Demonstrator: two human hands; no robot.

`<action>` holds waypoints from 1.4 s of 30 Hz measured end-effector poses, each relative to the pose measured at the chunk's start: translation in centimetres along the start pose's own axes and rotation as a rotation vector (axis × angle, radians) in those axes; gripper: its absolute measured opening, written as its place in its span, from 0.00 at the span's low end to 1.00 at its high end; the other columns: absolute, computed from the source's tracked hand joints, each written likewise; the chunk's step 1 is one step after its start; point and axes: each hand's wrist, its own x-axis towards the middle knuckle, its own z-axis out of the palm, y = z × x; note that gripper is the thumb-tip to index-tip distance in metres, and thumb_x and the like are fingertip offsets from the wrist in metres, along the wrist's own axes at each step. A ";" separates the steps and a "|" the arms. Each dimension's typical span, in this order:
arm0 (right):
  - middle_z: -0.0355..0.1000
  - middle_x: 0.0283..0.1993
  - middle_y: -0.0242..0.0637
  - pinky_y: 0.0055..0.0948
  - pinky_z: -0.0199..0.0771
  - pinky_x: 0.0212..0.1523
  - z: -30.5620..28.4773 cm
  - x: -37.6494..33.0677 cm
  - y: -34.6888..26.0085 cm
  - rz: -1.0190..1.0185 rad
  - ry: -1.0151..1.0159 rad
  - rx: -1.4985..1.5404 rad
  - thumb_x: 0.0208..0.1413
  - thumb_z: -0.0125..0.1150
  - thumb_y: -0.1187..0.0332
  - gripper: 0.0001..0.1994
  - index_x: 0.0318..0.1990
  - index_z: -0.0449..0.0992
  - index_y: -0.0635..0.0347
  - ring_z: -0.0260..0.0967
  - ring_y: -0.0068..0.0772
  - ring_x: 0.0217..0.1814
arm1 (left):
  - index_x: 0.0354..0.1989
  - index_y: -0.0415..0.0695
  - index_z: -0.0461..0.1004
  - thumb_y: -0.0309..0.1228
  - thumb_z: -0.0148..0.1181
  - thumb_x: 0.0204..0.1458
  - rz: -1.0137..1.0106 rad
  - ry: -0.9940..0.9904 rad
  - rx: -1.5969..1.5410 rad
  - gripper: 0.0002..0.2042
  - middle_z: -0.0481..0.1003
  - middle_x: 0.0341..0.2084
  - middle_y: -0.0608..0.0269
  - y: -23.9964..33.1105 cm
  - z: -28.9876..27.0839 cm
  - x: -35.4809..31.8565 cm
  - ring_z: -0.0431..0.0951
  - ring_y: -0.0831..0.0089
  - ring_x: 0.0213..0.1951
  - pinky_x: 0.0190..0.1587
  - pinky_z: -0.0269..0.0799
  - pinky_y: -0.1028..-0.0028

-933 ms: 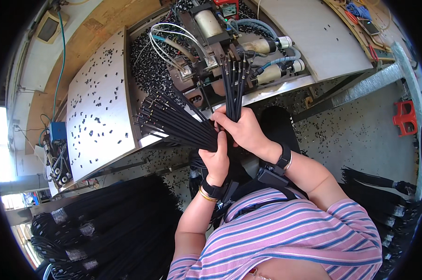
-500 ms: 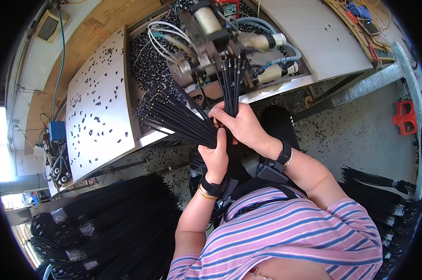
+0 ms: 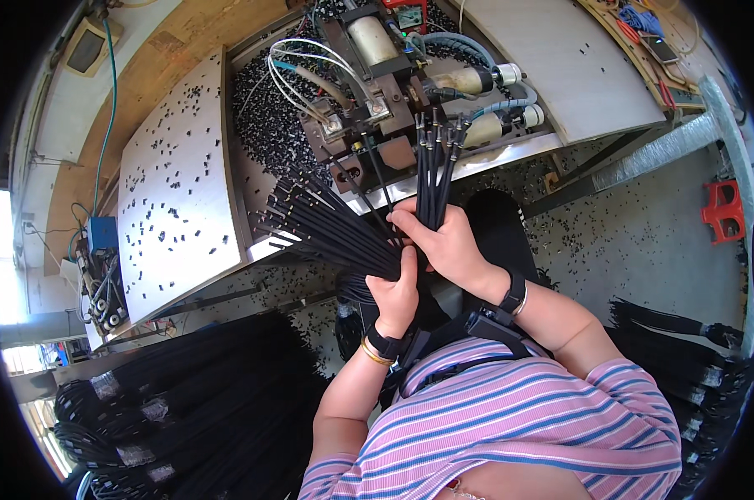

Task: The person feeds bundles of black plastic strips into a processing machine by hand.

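My left hand [image 3: 398, 292] grips a thick bundle of black cables [image 3: 327, 229] that fans out up and to the left over the workbench edge. My right hand [image 3: 443, 246] holds a smaller group of black cables [image 3: 433, 171] upright, their metal-tipped ends pointing at a small machine [image 3: 368, 92] with a steel cylinder, white tubes and wiring. One thin cable runs from my hands up to the machine's front. Both wrists wear black bands.
A metal workbench [image 3: 177, 217] is strewn with small black parts, with a heap of them [image 3: 264, 117] beside the machine. Taped bundles of black cables lie on the floor at lower left [image 3: 185, 400] and at right [image 3: 685, 342]. A red stool [image 3: 723, 212] stands at right.
My right hand has shifted its small group of cables slightly and holds them upright below the machine. The left hand keeps its grip on the fanned bundle.
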 end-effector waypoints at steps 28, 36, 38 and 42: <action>0.73 0.26 0.30 0.15 0.66 0.18 0.0 0.1 -0.3 0.003 -0.030 0.017 0.56 0.59 0.64 0.11 0.35 0.77 0.64 0.69 0.16 0.24 | 0.41 0.33 0.71 0.21 0.54 0.54 -0.006 -0.036 0.011 0.07 0.74 0.35 0.65 0.0 -0.4 0.6 0.72 0.80 0.36 0.40 0.69 0.79; 0.73 0.25 0.30 0.14 0.65 0.18 0.5 1.0 -0.6 0.117 -0.041 0.063 0.56 0.58 0.65 0.10 0.35 0.77 0.64 0.69 0.15 0.23 | 0.43 0.34 0.71 0.22 0.55 0.54 -0.040 0.009 0.000 0.09 0.73 0.38 0.66 0.1 -0.5 1.3 0.71 0.79 0.41 0.46 0.66 0.77; 0.73 0.25 0.31 0.17 0.67 0.22 0.7 1.3 -1.4 0.153 -0.033 0.076 0.56 0.58 0.67 0.09 0.34 0.76 0.65 0.69 0.17 0.24 | 0.43 0.34 0.71 0.23 0.55 0.54 -0.037 0.027 -0.008 0.09 0.73 0.38 0.66 0.1 -0.5 1.6 0.71 0.79 0.41 0.46 0.66 0.77; 0.73 0.24 0.33 0.22 0.71 0.28 0.8 1.5 -2.2 0.223 -0.015 0.098 0.55 0.59 0.70 0.07 0.32 0.75 0.67 0.70 0.20 0.25 | 0.43 0.34 0.71 0.23 0.54 0.55 -0.057 -0.005 0.019 0.09 0.73 0.38 0.65 -0.2 -1.1 1.8 0.71 0.79 0.40 0.45 0.67 0.78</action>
